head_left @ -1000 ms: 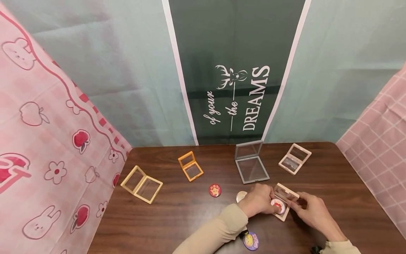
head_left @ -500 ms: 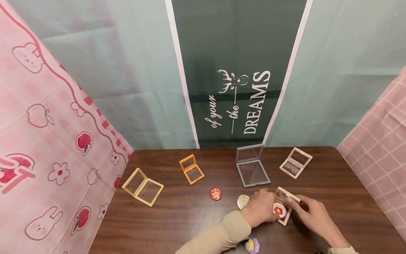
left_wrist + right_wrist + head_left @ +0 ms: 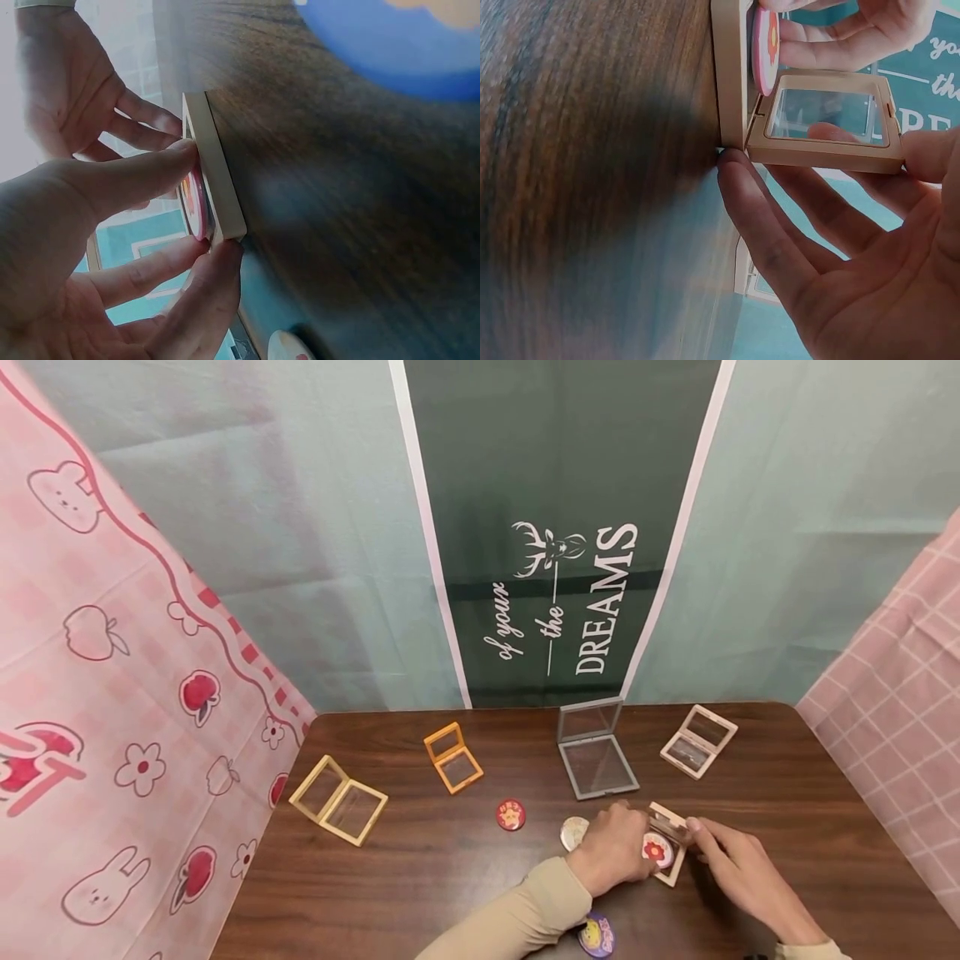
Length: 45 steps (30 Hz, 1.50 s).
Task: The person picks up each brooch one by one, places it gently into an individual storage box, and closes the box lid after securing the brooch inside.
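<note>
A round white badge with a red flower design [image 3: 657, 850] is pinched at its edge by the left hand [image 3: 615, 852], thumb on one side and index finger on the other. It lies over the base of a small beige hinged case [image 3: 677, 867], slightly tilted; whether it sits fully inside cannot be seen. Another left finger touches the case's corner in the left wrist view. The case's lid [image 3: 825, 155], with a clear window, stands raised from the base. My right hand [image 3: 742, 872] grips that lid between thumb and fingers, and one fingertip touches the case near the hinge.
Behind stand more opened cases: yellow [image 3: 348, 810], orange [image 3: 459, 768], grey [image 3: 597, 767] and pale pink [image 3: 697, 742]. A red badge [image 3: 511, 815], a cream badge [image 3: 573, 832] and a purple badge [image 3: 597, 937] lie on the brown table [image 3: 420, 893]. Curtains border it.
The right thumb has moved from the lid's inner face to its edge at the right corner. The left hand stays at the flower badge, which has shifted only slightly.
</note>
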Motion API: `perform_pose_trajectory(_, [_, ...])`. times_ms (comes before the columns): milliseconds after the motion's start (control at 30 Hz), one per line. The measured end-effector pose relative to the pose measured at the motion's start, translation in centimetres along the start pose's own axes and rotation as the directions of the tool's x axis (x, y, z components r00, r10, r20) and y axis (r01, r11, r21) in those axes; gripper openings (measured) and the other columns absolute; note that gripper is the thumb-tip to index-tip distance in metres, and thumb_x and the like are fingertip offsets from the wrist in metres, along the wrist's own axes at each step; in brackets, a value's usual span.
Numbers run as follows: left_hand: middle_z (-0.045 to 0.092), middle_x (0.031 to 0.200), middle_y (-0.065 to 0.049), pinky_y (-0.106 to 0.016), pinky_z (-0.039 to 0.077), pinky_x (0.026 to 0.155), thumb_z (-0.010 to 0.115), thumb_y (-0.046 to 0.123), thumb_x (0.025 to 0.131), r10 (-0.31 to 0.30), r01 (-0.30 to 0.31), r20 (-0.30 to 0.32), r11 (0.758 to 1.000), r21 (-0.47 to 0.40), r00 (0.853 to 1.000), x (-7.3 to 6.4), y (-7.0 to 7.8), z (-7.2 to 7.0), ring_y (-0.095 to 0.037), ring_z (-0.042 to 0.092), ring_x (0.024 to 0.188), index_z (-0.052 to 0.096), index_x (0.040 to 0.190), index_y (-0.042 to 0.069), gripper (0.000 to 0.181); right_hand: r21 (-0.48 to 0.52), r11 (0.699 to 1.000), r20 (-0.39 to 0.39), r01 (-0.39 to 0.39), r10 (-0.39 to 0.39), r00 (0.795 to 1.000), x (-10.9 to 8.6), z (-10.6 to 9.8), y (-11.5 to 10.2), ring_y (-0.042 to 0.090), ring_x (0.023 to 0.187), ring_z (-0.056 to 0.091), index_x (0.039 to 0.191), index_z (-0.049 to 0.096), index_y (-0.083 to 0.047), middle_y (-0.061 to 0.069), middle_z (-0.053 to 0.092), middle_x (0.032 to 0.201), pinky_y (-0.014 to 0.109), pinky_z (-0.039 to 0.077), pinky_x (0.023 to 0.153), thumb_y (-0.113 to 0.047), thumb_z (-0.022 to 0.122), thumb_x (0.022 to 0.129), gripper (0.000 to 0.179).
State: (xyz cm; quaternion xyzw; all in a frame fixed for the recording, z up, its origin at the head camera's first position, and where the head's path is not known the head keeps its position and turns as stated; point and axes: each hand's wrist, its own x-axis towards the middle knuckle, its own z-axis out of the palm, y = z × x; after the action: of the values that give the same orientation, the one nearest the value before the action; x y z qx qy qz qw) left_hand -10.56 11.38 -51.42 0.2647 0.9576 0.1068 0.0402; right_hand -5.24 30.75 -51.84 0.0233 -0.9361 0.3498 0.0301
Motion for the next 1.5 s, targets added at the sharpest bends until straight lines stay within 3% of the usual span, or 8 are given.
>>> perform_pose_trajectory(300, [0.064, 0.087, 0.009, -0.018, 0.047, 0.061, 0.1, 0.051, 0.066, 0.07, -0.071, -0.034, 0.997, -0.037, 0.997, 0.7, -0.4, -0.4, -0.004, 0.063, 0.077, 0.074, 0.096, 0.028, 0.046, -0.065, 0.998, -0.046, -0.009, 0.006, 0.999, 0.0, -0.6, 0.6, -0.004, 0.08, 0.064, 0.111, 0.077, -0.012, 0.008, 0.079, 0.097, 0.026, 0.052, 0.066, -0.022, 0.055, 0.113, 0.025])
perform_pose_trajectory(433, [0.064, 0.091, 0.01, -0.018, 0.049, 0.064, 0.104, 0.049, 0.062, 0.033, -0.034, -0.018, 0.994, -0.102, 0.999, 0.6, -0.6, -0.4, -0.004, 0.064, 0.079, 0.071, 0.099, 0.026, 0.054, -0.046, 0.999, -0.044, 0.005, -0.007, 0.999, 0.0, -0.7, 0.6, -0.005, 0.081, 0.066, 0.112, 0.078, -0.01, 0.01, 0.08, 0.101, 0.023, 0.055, 0.067, -0.02, 0.057, 0.112, 0.023])
perform_pose_trajectory(600, [0.062, 0.085, 0.009, -0.019, 0.049, 0.06, 0.104, 0.043, 0.063, 0.007, -0.007, 0.002, 0.992, -0.122, 1.0, 0.7, -1.1, -0.4, -0.004, 0.061, 0.074, 0.068, 0.088, 0.023, 0.048, -0.026, 0.999, -0.036, 0.032, -0.033, 0.999, 0.0, -0.8, 0.4, -0.007, 0.082, 0.066, 0.113, 0.079, -0.009, 0.009, 0.08, 0.103, 0.018, 0.053, 0.069, -0.02, 0.063, 0.109, 0.02])
perform_pose_trajectory(800, [0.059, 0.082, 0.01, -0.019, 0.045, 0.057, 0.103, 0.041, 0.066, 0.001, 0.002, 0.021, 0.991, -0.137, 1.0, 0.4, -1.6, -0.1, -0.003, 0.058, 0.071, 0.067, 0.083, 0.025, 0.044, -0.031, 0.985, -0.099, 0.167, -0.17, 0.981, -0.3, -0.5, 0.3, -0.013, 0.102, 0.063, 0.108, 0.084, -0.025, -0.008, 0.079, 0.105, 0.001, 0.037, 0.087, -0.016, 0.079, 0.098, 0.015])
perform_pose_trajectory(900, [0.058, 0.082, 0.01, -0.019, 0.045, 0.057, 0.103, 0.041, 0.066, 0.003, 0.002, 0.033, 0.991, -0.133, 0.999, 0.2, -1.7, 0.1, -0.002, 0.057, 0.071, 0.067, 0.085, 0.025, 0.044, -0.007, 0.97, -0.119, 0.243, -0.242, 0.963, -0.6, -0.1, 0.3, -0.014, 0.108, 0.062, 0.108, 0.085, -0.025, -0.005, 0.08, 0.11, -0.002, 0.034, 0.092, -0.011, 0.084, 0.091, 0.021])
perform_pose_trajectory(1133, [0.063, 0.085, 0.009, -0.018, 0.048, 0.06, 0.103, 0.04, 0.066, 0.001, 0.004, 0.034, 0.991, -0.132, 0.999, 0.0, -1.7, 0.2, -0.003, 0.061, 0.075, 0.071, 0.09, 0.026, 0.042, 0.02, 0.972, -0.056, 0.234, -0.233, 0.971, -0.7, 0.8, 0.7, -0.009, 0.091, 0.067, 0.118, 0.079, -0.008, 0.012, 0.079, 0.11, 0.007, 0.052, 0.074, -0.011, 0.092, 0.083, 0.038])
perform_pose_trajectory(1333, [0.066, 0.083, 0.008, -0.018, 0.047, 0.06, 0.102, 0.038, 0.067, 0.041, -0.04, 0.012, 0.992, -0.116, 0.999, -0.4, -1.7, 0.3, -0.001, 0.059, 0.073, 0.074, 0.088, 0.025, 0.037, 0.057, 0.96, -0.078, 0.273, -0.268, 0.96, -0.9, 1.6, 1.1, -0.007, 0.087, 0.068, 0.115, 0.077, -0.002, 0.018, 0.077, 0.107, 0.008, 0.054, 0.073, -0.004, 0.096, 0.074, 0.046])
perform_pose_trajectory(1500, [0.063, 0.081, 0.009, -0.018, 0.045, 0.056, 0.102, 0.036, 0.067, 0.014, -0.007, 0.046, 0.991, -0.131, 0.999, -0.9, -1.5, 0.1, -0.001, 0.054, 0.068, 0.072, 0.085, 0.024, 0.037, 0.062, 0.96, -0.088, 0.273, -0.268, 0.96, -1.2, 2.1, 1.1, -0.007, 0.085, 0.068, 0.115, 0.076, -0.003, 0.018, 0.077, 0.106, 0.009, 0.054, 0.071, -0.003, 0.099, 0.068, 0.052])
